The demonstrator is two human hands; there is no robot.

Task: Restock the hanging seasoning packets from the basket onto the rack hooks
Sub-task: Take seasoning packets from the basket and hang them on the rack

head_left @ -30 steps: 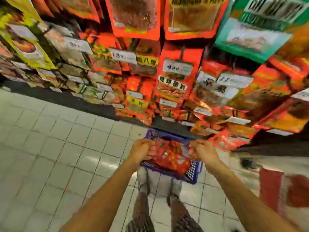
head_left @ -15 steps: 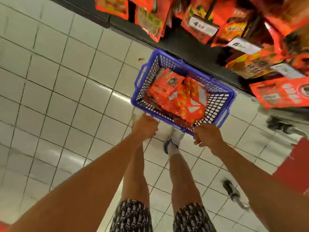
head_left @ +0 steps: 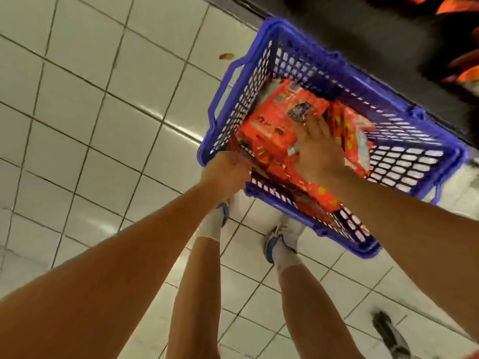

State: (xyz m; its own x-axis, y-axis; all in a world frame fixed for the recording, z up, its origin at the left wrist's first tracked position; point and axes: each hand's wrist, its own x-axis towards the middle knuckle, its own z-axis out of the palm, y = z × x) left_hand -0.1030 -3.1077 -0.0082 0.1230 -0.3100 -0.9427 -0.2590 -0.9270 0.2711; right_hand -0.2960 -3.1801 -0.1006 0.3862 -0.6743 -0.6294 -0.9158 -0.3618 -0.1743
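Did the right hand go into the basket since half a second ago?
Yes. The right hand was outside the near rim of the blue basket; now it has gone forward over that rim, fingers spread on the orange packets.

Pale glossy floor tiles (head_left: 77,130) with dark grout fill the view. A small brown scrap (head_left: 226,56) lies at twelve o'clock. A dark shoe (head_left: 391,335) sits at five o'clock. White socks (head_left: 211,226) and blue-trimmed sneakers (head_left: 270,244) stand at centre.

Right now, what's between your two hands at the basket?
In the head view, orange seasoning packets fill the stretch between the left hand at the blue basket's near corner and the right hand resting on the pile.
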